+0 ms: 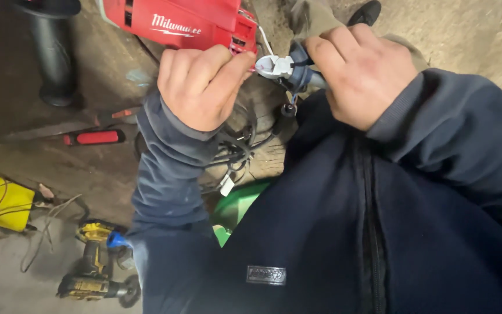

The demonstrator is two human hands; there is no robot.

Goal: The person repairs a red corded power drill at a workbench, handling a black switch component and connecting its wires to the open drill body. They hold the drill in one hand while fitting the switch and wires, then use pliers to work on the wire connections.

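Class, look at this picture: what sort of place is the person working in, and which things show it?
Probably a workshop or garage: a red power tool by the hands, a yellow cordless drill on the dusty concrete floor, and a red-handled hand tool lying nearby.

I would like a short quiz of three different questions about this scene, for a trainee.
1. True or false: the left hand pinches a small white connector beside the red power tool.
2. What does the right hand grip? A) a black cable end B) a hammer C) a yellow box
3. Name the yellow and black tool lying on the floor at lower left.

Key: 1 true; 2 A; 3 cordless drill.
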